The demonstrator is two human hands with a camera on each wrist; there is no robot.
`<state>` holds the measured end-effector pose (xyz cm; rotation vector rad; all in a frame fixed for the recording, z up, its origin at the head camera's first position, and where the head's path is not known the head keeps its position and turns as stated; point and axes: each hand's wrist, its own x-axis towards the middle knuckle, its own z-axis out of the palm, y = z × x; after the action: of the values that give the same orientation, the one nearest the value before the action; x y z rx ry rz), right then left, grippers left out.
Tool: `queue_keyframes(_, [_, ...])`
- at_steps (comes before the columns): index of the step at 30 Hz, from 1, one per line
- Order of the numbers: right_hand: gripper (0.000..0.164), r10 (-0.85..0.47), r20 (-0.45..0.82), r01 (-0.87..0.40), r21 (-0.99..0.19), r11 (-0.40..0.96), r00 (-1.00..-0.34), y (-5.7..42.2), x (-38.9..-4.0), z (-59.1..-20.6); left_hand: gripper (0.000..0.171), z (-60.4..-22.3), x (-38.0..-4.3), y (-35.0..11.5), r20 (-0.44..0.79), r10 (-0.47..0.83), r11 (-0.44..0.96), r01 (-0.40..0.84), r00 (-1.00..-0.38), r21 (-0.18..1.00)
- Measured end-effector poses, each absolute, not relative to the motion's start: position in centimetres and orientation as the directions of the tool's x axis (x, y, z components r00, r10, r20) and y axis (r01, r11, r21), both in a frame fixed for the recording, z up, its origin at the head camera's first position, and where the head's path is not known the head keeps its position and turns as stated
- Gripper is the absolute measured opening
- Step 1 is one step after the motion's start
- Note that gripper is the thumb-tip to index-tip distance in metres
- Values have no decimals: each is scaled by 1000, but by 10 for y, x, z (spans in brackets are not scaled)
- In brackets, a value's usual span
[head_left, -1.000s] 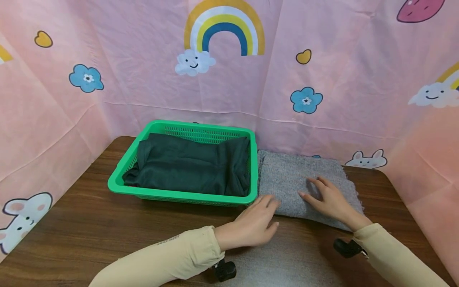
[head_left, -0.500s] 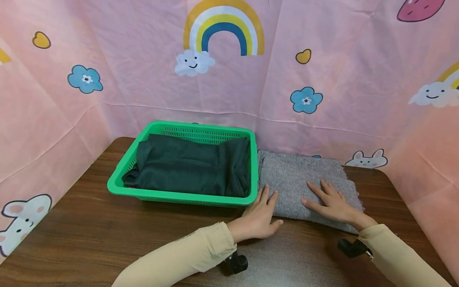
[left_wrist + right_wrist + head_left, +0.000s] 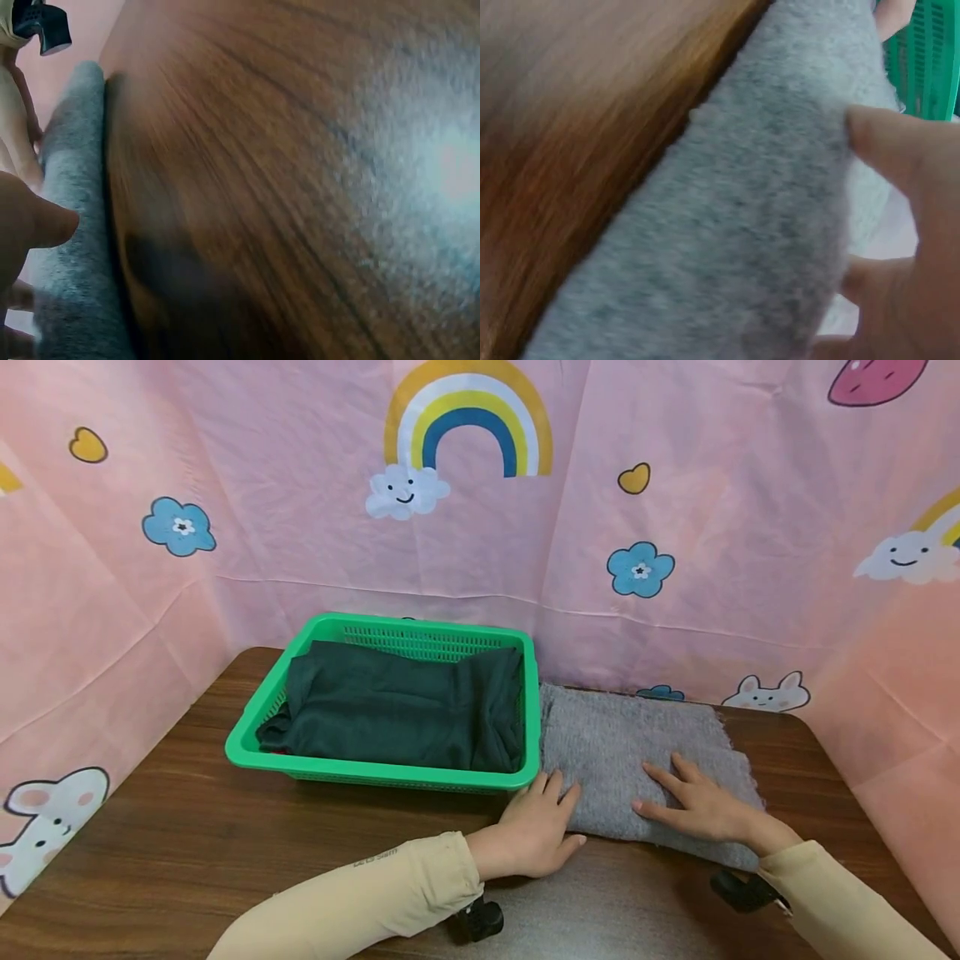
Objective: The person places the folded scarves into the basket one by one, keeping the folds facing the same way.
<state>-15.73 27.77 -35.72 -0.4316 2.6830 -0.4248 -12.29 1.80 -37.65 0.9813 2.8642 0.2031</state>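
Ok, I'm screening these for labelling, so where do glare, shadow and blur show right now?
Head: pale sheen on the near table, grey cloth fairly crisp; left wrist: strong glare toward the right edge, dark shadow beside the grey cloth; right wrist: table smeared, grey cloth soft.

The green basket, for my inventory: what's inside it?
Dark cloth lies inside the green basket, with a bit of red at the near left corner; anything underneath is covered.
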Motion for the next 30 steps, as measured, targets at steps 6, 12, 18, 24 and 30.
queue_keyframes(6, [76,-376,-316,-285,-297,911,-871,273,-146,-353,51,-374,-117,17,-34,641,765,634,-767,111])
queue_keyframes(12, [69,-405,-315,-317,-296,901,-858,270,-135,-349,46,-372,-114,16,-47,656,750,644,-753,154])
queue_keyframes(18, [76,-388,-365,-303,-269,914,-846,265,-126,-343,21,-372,-115,16,-61,673,727,644,-737,240])
queue_keyframes(24, [73,-397,-410,-317,-252,915,-821,261,-122,-339,14,-369,-115,16,-145,700,698,628,-699,344])
queue_keyframes(30, [58,-420,-462,-330,-265,906,-781,258,-117,-336,25,-367,-111,16,-193,706,701,633,-681,328])
